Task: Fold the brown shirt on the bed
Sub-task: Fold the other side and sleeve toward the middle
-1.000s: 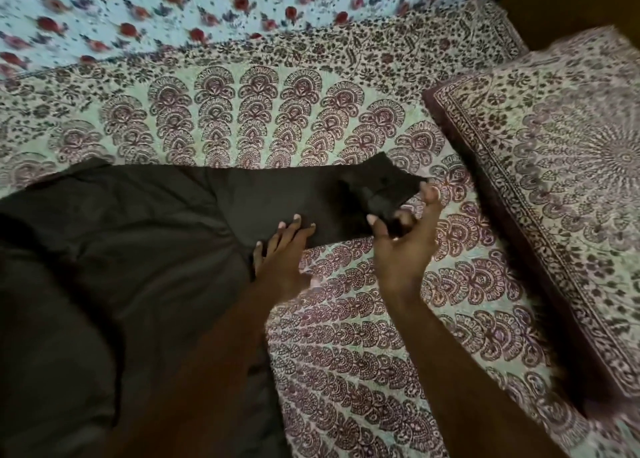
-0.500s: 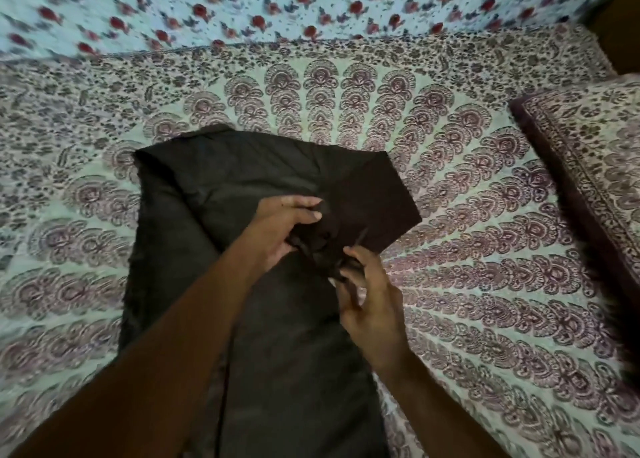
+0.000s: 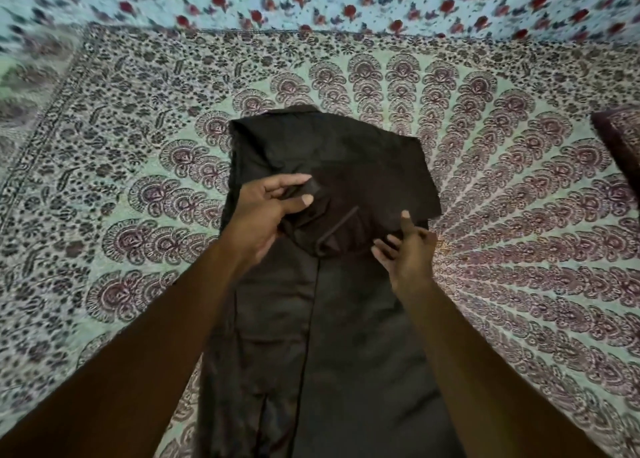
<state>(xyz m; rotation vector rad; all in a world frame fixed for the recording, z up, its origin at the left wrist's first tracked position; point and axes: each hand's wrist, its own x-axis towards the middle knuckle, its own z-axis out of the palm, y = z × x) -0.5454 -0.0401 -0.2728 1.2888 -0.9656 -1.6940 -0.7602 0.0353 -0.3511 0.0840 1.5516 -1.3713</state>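
One brown shirt (image 3: 322,319) lies lengthwise on the bed (image 3: 519,250), running from the near edge of the view up toward the middle, on a printed bedspread with a purple and green fan pattern. Two bare hands are in view, both over the upper part of the shirt. The left hand (image 3: 266,212) grasps a fold of the dark cloth, pinched between its thumb and curled fingers, at the left of the bunched area near the collar. The right hand (image 3: 405,250) sits at the right side of the same bunched area, its forefinger raised and its other fingers loosely bent; they meet the cloth's edge, but whether they hold it cannot be told. The shirt's top part spreads beyond both hands, with one short sleeve (image 3: 408,180) turned out to the right just above the right hand. The long body of the shirt lies flat between the two forearms and toward the viewer. One dark-edged pillow (image 3: 620,139) shows at the right edge, well apart from the shirt. One flowered cloth (image 3: 346,0) in blue and red runs across the top, beyond the bedspread.
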